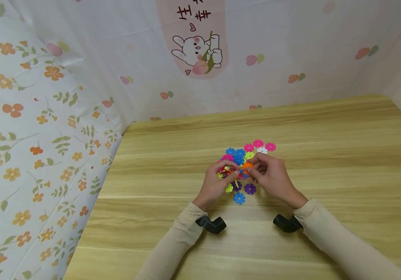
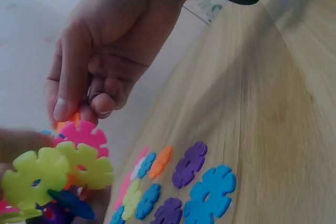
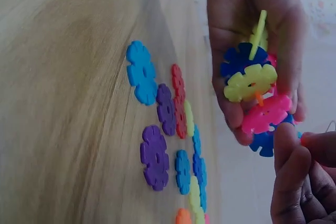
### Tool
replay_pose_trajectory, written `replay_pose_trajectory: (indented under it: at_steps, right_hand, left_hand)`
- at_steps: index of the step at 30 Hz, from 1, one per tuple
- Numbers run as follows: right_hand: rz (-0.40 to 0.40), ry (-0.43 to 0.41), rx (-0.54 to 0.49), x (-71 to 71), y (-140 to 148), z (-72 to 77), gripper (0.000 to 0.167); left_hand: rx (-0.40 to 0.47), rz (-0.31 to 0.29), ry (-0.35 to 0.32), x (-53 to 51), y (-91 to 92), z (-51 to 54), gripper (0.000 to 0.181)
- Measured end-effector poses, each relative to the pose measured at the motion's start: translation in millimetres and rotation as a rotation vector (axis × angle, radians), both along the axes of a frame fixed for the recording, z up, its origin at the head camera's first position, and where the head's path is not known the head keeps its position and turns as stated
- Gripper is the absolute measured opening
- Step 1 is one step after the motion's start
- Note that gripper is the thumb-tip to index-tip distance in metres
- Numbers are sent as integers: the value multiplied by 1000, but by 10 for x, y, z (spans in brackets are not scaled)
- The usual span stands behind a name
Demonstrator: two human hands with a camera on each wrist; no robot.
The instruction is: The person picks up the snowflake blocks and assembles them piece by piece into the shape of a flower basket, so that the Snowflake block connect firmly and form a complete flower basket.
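Held up over the table, my left hand (image 1: 217, 184) grips a cluster of interlocked flower-shaped plastic discs (image 3: 251, 83) in yellow, pink, dark blue and other colours. My right hand (image 1: 273, 175) pinches an orange flower disc (image 1: 247, 166) between thumb and index finger, against the cluster's edge. In the left wrist view that orange disc (image 2: 67, 125) shows only partly, touching a pink disc (image 2: 84, 137) of the cluster. The right wrist view has the left hand (image 3: 254, 3) around the cluster, with the right fingertips (image 3: 291, 156) at its lower end. Fingers cover the exact joint.
Loose flower discs lie flat beneath and around the hands: a blue disc (image 1: 239, 198) nearest me, a purple disc (image 1: 250, 189), a white disc (image 1: 262, 150) and several pink discs (image 1: 258, 144) farther back. Printed cloth (image 1: 116, 50) hangs behind the wooden table (image 1: 144, 217).
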State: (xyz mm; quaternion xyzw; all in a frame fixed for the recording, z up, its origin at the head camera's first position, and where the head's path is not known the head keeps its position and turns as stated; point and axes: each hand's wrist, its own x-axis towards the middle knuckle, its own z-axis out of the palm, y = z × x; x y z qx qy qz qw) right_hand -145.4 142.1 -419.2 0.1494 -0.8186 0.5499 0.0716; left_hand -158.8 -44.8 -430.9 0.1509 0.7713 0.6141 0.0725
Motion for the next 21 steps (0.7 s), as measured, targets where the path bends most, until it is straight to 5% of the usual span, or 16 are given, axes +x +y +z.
replay_pose_trajectory:
  at_steps: [7,15,18,21]
  right_hand:
    - [38,-55,0,-8,-23,15,11]
    - [50,-74,95,1,100,87,34]
    - [55,-96,180,-8,144,62,27]
    - [131,-88,385,0,138,23,19]
  left_hand:
    - [53,-34,-65,1,-56,8,20]
    - [102,8,-113,-41,-120,32,20]
    - [148,29,-137,-67,-160,43,24]
    - [205,29,-151,-93,-173,57,30]
